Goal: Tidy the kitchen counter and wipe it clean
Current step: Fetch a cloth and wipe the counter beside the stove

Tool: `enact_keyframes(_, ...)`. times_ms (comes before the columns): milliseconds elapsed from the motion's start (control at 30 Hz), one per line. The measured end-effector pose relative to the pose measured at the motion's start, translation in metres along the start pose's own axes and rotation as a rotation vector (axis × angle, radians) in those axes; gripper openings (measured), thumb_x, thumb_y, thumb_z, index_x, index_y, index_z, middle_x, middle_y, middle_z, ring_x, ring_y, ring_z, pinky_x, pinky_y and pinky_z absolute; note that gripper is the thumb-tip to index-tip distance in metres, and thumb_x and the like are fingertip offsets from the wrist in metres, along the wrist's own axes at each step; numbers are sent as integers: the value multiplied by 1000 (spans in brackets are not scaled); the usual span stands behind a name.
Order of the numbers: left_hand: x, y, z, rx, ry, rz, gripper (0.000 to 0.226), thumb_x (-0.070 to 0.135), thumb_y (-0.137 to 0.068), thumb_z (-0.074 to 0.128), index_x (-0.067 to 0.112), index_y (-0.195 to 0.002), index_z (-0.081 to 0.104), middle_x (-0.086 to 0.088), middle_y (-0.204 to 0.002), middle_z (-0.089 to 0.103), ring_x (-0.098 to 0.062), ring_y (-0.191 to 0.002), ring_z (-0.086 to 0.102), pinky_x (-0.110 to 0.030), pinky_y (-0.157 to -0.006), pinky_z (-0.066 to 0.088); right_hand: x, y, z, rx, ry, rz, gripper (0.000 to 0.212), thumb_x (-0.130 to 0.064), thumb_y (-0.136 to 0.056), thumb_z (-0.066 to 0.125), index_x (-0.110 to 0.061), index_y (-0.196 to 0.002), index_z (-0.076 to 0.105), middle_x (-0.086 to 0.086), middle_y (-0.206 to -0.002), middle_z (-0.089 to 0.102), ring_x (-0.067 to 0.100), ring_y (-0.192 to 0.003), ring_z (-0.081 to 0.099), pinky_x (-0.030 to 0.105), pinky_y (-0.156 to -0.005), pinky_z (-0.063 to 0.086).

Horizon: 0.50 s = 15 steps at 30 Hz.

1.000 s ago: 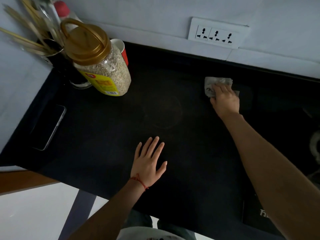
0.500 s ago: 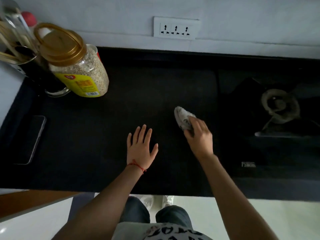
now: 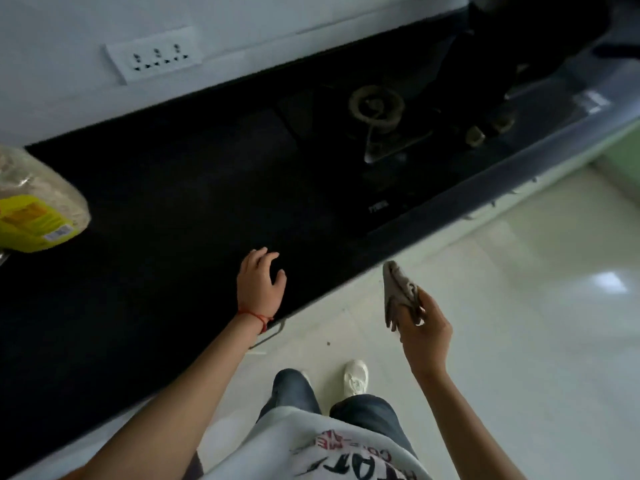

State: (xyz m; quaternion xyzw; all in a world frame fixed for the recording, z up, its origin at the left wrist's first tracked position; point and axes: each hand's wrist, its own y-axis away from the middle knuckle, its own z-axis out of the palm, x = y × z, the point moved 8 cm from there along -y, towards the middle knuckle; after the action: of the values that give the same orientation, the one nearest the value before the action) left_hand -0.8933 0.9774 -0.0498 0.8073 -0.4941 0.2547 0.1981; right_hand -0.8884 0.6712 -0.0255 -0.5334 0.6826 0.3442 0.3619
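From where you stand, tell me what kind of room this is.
Most likely a home kitchen: a black counter holds a built-in gas burner, a jar of grain stands at its left end, and a wall socket sits above it.

The right hand (image 3: 424, 327), which a second ago pressed the cloth (image 3: 400, 294) flat on the far part of the desk (image 3: 156, 237) below the wall socket, and half a second ago wiped nearer the front, has now left the desk; it holds the bunched cloth in its grip over the floor (image 3: 519, 306), off the front edge. The left hand (image 3: 260, 284), flat with spread fingers before, now has its fingers loosely bent near the desk's front edge.
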Motion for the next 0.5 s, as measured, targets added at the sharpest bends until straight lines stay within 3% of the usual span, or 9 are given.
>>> enact_keyframes(133, 82, 32, 40, -90, 171, 204, 27, 6, -81, 56, -1, -105, 66, -20, -119, 60, -32, -118, 51, -27, -101, 36, 73, 28, -79, 183, -51, 232, 30, -1, -80, 58, -16, -106, 65, 4, -77, 65, 22, -67, 57, 16, -53, 43)
enact_keyframes(233, 134, 59, 87, -261, 279, 217, 27, 7, -83, 51, 0, -105, 65, -13, -110, 64, -25, -103, 59, -28, -89, 44, 129, 52, -137, 308, -57, 399, 29, -1, -80, 57, -12, -106, 65, 6, -79, 64, 21, -69, 57, 7, -54, 41)
enact_keyframes(300, 156, 78, 132, -435, 299, 124, 22, 8, -87, 53, 3, -104, 65, -6, -102, 65, -17, -95, 59, -25, -84, 44, 166, 67, -172, 356, -53, 490, 28, -3, -81, 57, -11, -107, 64, 7, -80, 64, 25, -74, 59, 10, -55, 42)
enact_keyframes(367, 172, 97, 182, -591, 314, -10, 16, 9, -87, 55, 8, -98, 65, -3, -90, 65, -16, -90, 58, -24, -81, 42, 200, 80, -207, 379, -34, 573, 26, -5, -83, 57, -9, -108, 64, 7, -81, 63, 26, -77, 58, 25, -62, 40)
enact_keyframes(500, 200, 138, 270, -822, 282, -228, 10, 7, -85, 54, 14, -83, 61, -1, -69, 59, -20, -75, 54, -25, -57, 40, 264, 106, -277, 437, -29, 721, 20, -9, -86, 56, -6, -104, 64, 8, -81, 61, 28, -81, 57, 29, -69, 38)
